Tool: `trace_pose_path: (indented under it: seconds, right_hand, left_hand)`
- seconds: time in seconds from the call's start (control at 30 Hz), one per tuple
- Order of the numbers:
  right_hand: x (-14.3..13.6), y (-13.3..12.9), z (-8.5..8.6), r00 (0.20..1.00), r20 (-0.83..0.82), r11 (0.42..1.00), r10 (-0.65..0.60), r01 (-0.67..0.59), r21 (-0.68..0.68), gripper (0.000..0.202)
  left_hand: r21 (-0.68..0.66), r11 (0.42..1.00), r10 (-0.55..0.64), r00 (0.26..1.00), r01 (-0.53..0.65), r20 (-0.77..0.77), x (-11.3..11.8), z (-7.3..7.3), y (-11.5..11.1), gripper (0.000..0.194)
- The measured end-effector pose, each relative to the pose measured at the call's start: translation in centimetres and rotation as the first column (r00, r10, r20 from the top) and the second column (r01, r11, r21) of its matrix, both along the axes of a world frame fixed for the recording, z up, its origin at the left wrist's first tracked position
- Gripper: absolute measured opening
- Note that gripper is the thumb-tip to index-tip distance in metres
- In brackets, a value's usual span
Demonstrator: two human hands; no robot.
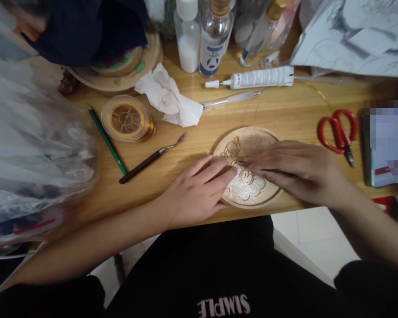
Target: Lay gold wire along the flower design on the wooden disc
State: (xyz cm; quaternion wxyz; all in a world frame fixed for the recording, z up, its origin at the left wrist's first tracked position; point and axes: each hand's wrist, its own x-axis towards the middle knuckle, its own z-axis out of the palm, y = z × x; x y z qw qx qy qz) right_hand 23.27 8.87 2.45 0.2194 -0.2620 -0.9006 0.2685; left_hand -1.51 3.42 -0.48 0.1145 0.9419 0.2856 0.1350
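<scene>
A round wooden plate (pixel 271 197) lies at the table's front edge, with a drawn pattern partly outlined in gold wire (pixel 246 177). My left hand (pixel 200 190) rests over the plate's left side, fingers stretched out and fingertips on the pattern. From the right, my right hand (pixel 298 170) is closed on dark, slim tweezers (pixel 280 172). Their tips meet the pattern close to my left fingertips, and whether wire is between them is too small to tell. The upper right of the pattern shows drawn lines without gold.
Behind the plate lie crumpled tissue (pixel 172 95), a glue tube (pixel 262 78) and a clear-handled tool (pixel 232 99). Leftward are a gold wire spool (pixel 128 119), a palette knife (pixel 146 163) and a green pencil (pixel 108 141). Red-handled scissors (pixel 340 132) and a phone (pixel 384 145) lie right. Bottles (pixel 214 44) stand behind.
</scene>
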Motion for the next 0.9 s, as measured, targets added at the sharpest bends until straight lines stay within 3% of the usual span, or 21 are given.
trace_pose_path:
  seconds: [0.17, 0.33, 0.53, 0.9]
  right_hand:
    - [-0.2, -0.5, -0.1, 0.999, 0.039, 0.998, -0.033, 0.031, 0.056, 0.01]
    - [-0.9, -2.1, -0.1, 0.982, 0.054, 0.981, -0.183, 0.178, 0.081, 0.01]
    - [-2.1, -4.3, -0.4, 0.922, 0.026, 0.921, -0.386, 0.384, 0.063, 0.012]
    - [-3.8, -6.9, -1.1, 0.792, -0.03, 0.791, -0.61, 0.611, 0.047, 0.014]
  left_hand:
    - [-0.028, 0.999, -0.017, 0.999, 0.017, 0.029, 0.0, -0.1, 0.1, 0.041]
    - [-0.044, 0.999, -0.013, 0.999, 0.015, 0.038, -0.1, -0.1, 0.2, 0.041]
    - [-0.067, 0.997, -0.021, 0.999, 0.023, 0.03, -0.2, -0.1, 0.1, 0.043]
    - [-0.091, 0.996, -0.006, 0.999, 0.011, 0.05, -0.1, -0.2, 0.1, 0.044]
